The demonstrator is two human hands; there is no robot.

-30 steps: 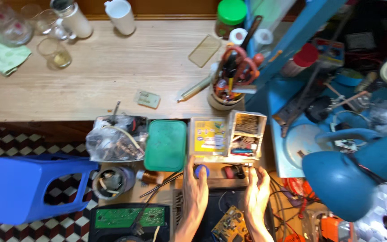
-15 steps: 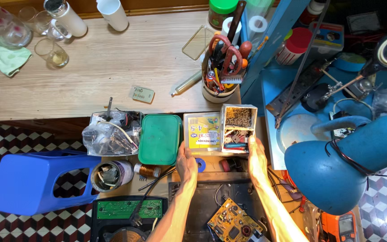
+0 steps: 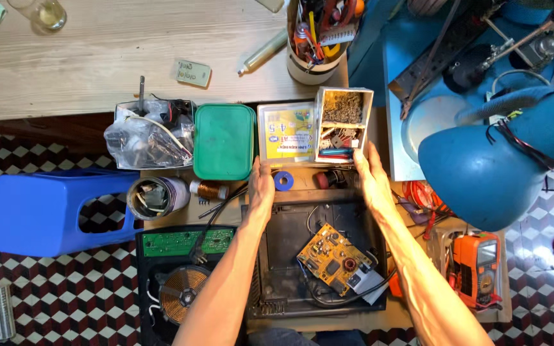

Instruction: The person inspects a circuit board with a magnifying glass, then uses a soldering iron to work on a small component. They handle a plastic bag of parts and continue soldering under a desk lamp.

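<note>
Both hands placed at the near edge of the open clear plastic parts box point(image 3: 315, 131), which sat at the middle of the cluttered lower worktop point(image 3: 411, 314), just below the front edge of the pale wooden worktop point(image 3: 97, 57). Left hand point(image 3: 262, 187) set against the near left corner of the box, under its flat lid with the yellow label; fingers pressed to the edge, thumb side not visible, so a closed pinch could not be confirmed. Right hand point(image 3: 368, 172) set against the near right corner, under the raised compartment tray of small metal parts; fingers extended along the wall, not clearly wrapped around it.

Judged as an early stage: box open and reachable, no component lifted out, nothing carried in either hand. Opened black appliance housing point(image 3: 315, 256) lay directly below the hands, with the yellow circuit board point(image 3: 333, 257) loose inside and tilted, cable attached. Small blue tape roll point(image 3: 283, 181) lay between the hands, untouched. Green rectangular plastic lidded container point(image 3: 224, 141) stood just left of the box, closed. Orange multimeter point(image 3: 476, 259) rested near the right edge, unused.

Remaining, by judgement: part selection, board work, reassembly.
</note>
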